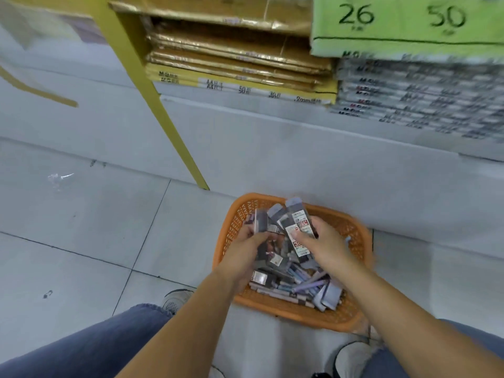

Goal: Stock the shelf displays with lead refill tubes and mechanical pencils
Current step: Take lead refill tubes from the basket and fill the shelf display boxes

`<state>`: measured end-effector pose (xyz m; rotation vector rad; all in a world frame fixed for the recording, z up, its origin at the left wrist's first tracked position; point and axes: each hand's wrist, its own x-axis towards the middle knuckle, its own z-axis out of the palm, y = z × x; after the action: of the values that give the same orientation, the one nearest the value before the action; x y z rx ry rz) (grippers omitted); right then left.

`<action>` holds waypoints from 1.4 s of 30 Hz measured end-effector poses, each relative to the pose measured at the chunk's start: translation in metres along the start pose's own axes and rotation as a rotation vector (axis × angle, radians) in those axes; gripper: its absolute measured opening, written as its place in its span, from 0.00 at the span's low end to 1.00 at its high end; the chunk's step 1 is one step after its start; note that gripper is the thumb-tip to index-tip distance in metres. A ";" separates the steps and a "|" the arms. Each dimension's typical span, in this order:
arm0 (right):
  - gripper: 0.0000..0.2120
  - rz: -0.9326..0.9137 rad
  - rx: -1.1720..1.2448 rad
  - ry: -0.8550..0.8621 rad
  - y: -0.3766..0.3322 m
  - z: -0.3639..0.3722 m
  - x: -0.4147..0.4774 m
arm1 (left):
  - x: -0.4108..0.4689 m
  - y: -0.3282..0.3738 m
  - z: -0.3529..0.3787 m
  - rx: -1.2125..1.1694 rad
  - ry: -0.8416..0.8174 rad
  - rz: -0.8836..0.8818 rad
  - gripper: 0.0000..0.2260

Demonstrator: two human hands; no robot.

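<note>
An orange plastic basket (pixel 351 236) stands on the floor in front of me, filled with several carded packs of lead refills and mechanical pencils (pixel 297 286). My left hand (pixel 246 245) grips a small bunch of grey carded packs (pixel 260 221) above the basket's left side. My right hand (pixel 323 241) pinches a tall carded pack (pixel 298 222) with a red and white label, held upright over the basket's middle. Both hands are close together, and their fingers hide the lower parts of the packs.
A low white shelf base (pixel 300 148) runs behind the basket. On it lie stacks of gold paper packs (pixel 234 64), a green pack (pixel 403 25) and grey packs (pixel 420 96). A yellow shelf upright (pixel 163 115) slants down to the tiled floor. My knees and shoes are below.
</note>
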<state>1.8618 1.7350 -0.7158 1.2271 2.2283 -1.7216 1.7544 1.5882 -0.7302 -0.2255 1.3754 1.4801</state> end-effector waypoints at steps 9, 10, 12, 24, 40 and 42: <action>0.07 -0.250 0.339 0.116 -0.089 -0.027 -0.088 | -0.090 0.062 0.062 -0.034 -0.300 0.240 0.16; 0.08 -0.286 0.322 0.119 -0.100 -0.029 -0.096 | -0.101 0.070 0.065 -0.038 -0.303 0.259 0.18; 0.06 -0.365 0.275 0.141 -0.124 -0.038 -0.112 | -0.124 0.086 0.070 -0.020 -0.312 0.306 0.18; 0.08 -0.688 -0.016 0.148 -0.256 -0.107 -0.164 | -0.226 0.206 0.098 0.205 -0.354 0.543 0.14; 0.09 -0.677 0.105 0.103 -0.282 -0.131 -0.144 | -0.206 0.242 0.101 0.151 -0.309 0.747 0.10; 0.07 -0.708 0.055 0.220 -0.284 -0.134 -0.145 | -0.208 0.246 0.097 0.160 -0.265 0.776 0.10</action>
<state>1.8381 1.7542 -0.3709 0.6867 3.0211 -1.9223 1.7041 1.6071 -0.3976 0.6576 1.4175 1.9144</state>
